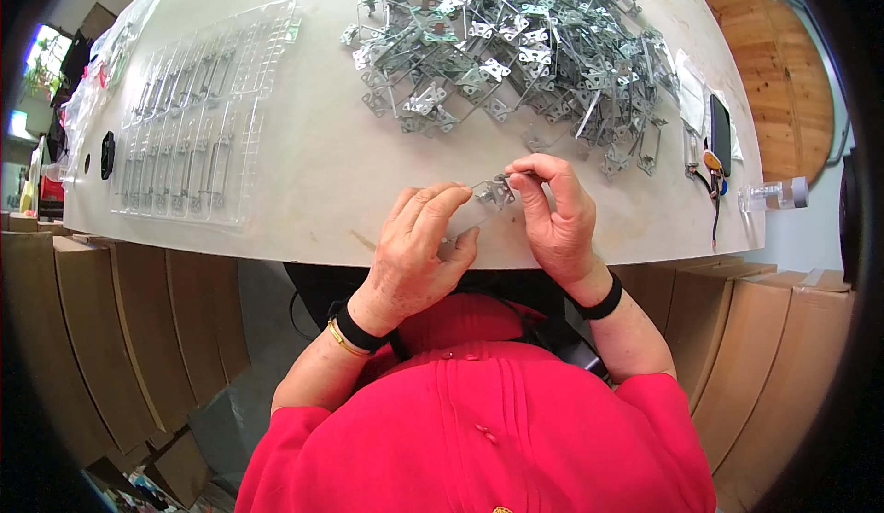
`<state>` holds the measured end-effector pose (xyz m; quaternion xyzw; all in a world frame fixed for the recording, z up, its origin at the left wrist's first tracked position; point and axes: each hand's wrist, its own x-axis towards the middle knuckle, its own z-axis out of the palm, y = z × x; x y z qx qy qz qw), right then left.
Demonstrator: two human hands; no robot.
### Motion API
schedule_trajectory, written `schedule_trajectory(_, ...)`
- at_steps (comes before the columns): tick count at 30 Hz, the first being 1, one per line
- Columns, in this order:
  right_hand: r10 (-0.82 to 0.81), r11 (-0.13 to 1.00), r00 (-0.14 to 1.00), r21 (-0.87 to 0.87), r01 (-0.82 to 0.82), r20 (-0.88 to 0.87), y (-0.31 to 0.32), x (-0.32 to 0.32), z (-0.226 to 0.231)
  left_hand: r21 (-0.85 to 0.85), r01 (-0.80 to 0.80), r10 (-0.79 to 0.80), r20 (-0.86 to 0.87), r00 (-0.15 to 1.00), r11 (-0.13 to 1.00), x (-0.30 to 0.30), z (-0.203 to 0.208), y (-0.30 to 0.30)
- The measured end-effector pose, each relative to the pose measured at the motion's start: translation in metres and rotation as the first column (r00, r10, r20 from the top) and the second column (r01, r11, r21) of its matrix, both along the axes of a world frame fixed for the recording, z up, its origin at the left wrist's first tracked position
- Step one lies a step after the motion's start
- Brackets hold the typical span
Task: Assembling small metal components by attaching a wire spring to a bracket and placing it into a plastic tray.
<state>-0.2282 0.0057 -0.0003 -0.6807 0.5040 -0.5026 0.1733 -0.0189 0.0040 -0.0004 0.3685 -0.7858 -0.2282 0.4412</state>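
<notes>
Here, in the head view, both hands meet just above the near edge of the pale, rounded worktop [313,154]. The left hand [419,250] is curled, its fingers closed around one end of a small stamped bracket of silvery metal [495,191]. The right hand [552,214] pinches the bracket's other end between thumb and forefinger. The bracket is lifted just clear of the worktop near the middle of its near edge.

Beyond the hands, a large tangled heap of the same silvery metal brackets [516,43] covers the far right part of the worktop, its nearest pieces lying just beyond the right hand. Toward the left edge lies a clear plastic tray with long moulded compartments [193,117], some holding thin parts that are hard to make out. At the right edge sit a dark phone-like slab [720,134] and a cable with coloured plugs [711,177]. Brown cardboard boxes [138,329] stand below the worktop on both sides.

The bracket's exact shape is partly hidden by the fingers. The heap's far end is cut off at the top of the picture.
</notes>
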Motion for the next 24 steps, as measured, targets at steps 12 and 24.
schedule_trajectory(12, 0.001, 1.000, 0.999, -0.029, -0.002, -0.053, -0.0016, -0.0010, 0.0008, 0.014, -0.035, 0.035, -0.030, 0.999, 0.999, 0.0000, -0.0046, 0.0029)
schedule_trajectory(24, -0.006, 0.999, 0.998, -0.043, 0.004, -0.056, -0.0035, 0.0008, 0.0019, -0.047, -0.018, 0.016, -0.029, 0.999, 0.999, 0.0010, -0.0049, -0.0013)
